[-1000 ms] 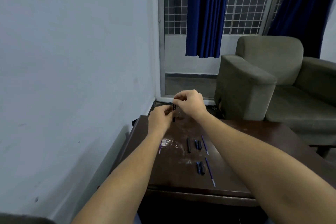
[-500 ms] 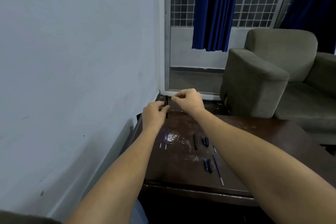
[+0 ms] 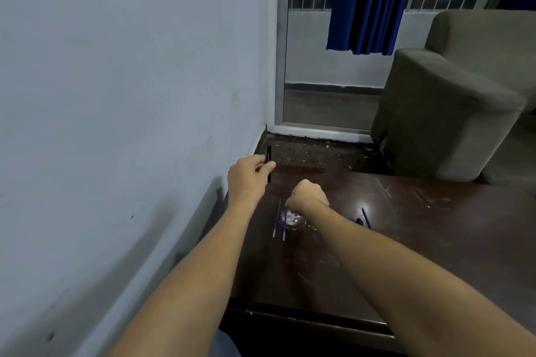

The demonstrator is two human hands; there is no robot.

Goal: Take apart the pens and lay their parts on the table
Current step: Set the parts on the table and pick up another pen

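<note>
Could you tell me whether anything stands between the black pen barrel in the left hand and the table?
Nothing visible does: bare table lies below the black pen barrel; the right hand and two purple refills sit nearer, to its right.

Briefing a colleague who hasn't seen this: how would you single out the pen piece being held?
Find the dark wooden table, then its far left corner by the wall. There the left hand grips a black pen barrel, roughly upright. Unlike the thin blue refills lying flat on the table, it is black, thicker and held up.
</note>
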